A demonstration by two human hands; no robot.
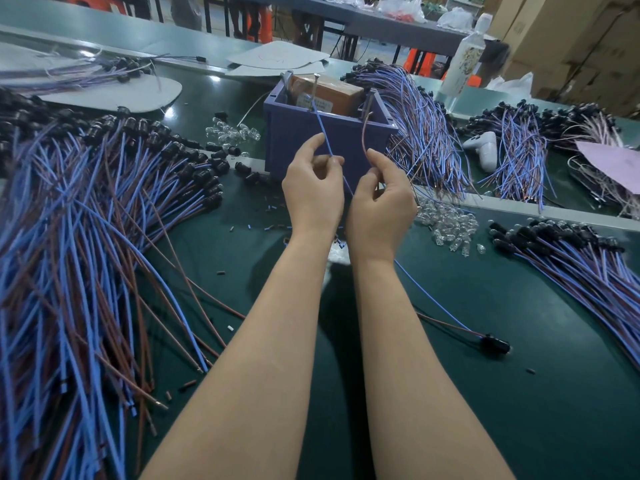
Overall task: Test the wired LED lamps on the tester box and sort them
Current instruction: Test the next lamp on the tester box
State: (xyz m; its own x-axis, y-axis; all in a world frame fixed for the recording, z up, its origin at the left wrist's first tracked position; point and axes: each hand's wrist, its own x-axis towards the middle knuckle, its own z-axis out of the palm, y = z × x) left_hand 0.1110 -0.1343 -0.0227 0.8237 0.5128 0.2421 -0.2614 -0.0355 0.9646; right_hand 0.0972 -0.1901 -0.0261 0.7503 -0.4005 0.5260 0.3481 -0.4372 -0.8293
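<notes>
On the green bench mat [519, 427] strewn with wired lamps, the left hand [313, 188] pinches the blue wire [323, 138] between thumb and forefinger while the right hand [381, 202] pinches the brown wire [364, 133], its other fingers curled in. Just beyond the fingertips both leads rise to two metal posts [316, 88] on the purple tester box [301, 140]. Back past the right wrist they trail to the black lamp holder [495, 342], which lies on the mat; a big lamp pile [86, 237] spreads left of the hands and clear bulbs [446, 223] sit right.
</notes>
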